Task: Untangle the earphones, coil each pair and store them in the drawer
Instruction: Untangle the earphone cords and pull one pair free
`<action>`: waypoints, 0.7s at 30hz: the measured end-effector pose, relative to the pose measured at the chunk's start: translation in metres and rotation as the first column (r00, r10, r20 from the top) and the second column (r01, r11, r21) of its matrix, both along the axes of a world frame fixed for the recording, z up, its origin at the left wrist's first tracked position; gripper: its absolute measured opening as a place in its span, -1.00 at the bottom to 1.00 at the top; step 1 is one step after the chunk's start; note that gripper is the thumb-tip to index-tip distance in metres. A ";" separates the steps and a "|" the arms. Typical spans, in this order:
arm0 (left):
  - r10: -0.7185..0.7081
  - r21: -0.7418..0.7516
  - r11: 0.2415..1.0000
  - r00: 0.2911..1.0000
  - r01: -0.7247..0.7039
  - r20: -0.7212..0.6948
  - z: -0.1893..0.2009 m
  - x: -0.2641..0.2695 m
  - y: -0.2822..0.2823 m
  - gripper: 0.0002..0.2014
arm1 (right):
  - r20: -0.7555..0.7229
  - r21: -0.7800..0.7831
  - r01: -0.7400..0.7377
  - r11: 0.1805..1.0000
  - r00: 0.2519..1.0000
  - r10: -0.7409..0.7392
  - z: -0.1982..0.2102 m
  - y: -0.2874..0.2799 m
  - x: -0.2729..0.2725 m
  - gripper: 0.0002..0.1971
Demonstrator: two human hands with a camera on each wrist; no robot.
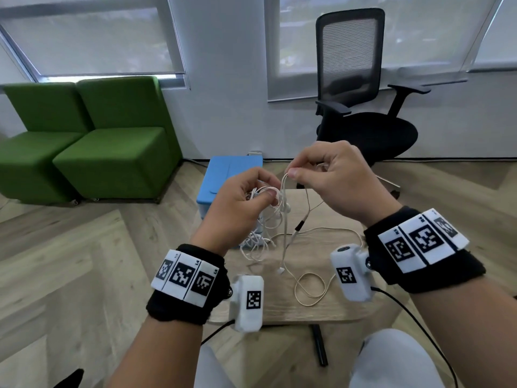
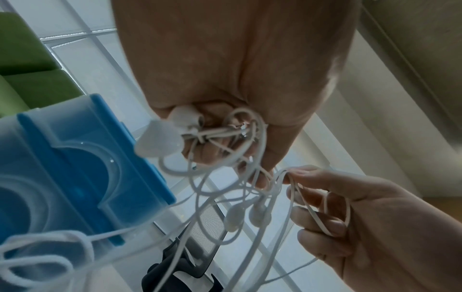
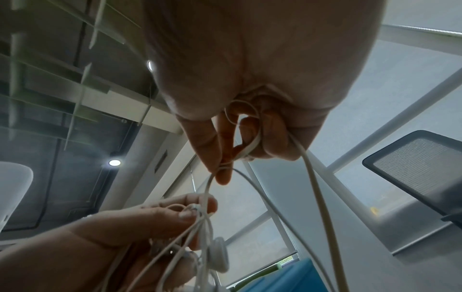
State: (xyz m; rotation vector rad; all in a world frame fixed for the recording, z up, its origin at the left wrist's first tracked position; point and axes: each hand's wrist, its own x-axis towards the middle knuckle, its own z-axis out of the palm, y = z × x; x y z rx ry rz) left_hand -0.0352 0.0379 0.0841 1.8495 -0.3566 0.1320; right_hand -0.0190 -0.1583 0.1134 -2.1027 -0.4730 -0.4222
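Your left hand (image 1: 237, 203) grips the knotted bundle of the white earphones (image 1: 268, 219), fingers curled round it; your right hand (image 1: 338, 175) pinches one cable loop between thumb and forefinger; loose cable trails onto the small wooden table (image 1: 330, 312), beside the blue drawer unit (image 1: 223, 175).

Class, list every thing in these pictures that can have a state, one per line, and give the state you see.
White earphone cables: tangled, part lifted, part lying on the table.
Left hand: grips the knotted bundle.
Right hand: pinches one cable, pulling it up.
Blue plastic drawer box: whether open or closed cannot be told.
Light wooden table: bears loose cable loops.
Black mesh office chair: unoccupied.
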 end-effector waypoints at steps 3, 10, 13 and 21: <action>0.005 -0.007 1.000 1.000 -0.005 -0.012 0.000 0.000 0.002 -0.86 | -0.034 -0.004 -0.021 1.000 0.999 0.021 0.002 0.001 -0.001 -0.89; -0.013 -0.041 0.999 0.997 0.010 -0.070 0.002 -0.001 0.003 -0.87 | -0.079 0.024 0.047 0.999 0.996 -0.045 0.002 0.007 -0.001 -0.83; -0.050 -0.109 0.993 0.993 0.039 -0.103 0.001 -0.001 0.006 -0.88 | -0.117 0.078 0.023 0.997 0.993 -0.013 0.003 0.009 -0.001 -0.83; -0.072 -0.050 0.996 0.997 0.070 -0.031 0.002 -0.002 0.005 -0.90 | -0.240 0.229 -0.026 0.973 0.967 0.082 0.006 0.007 0.005 -0.83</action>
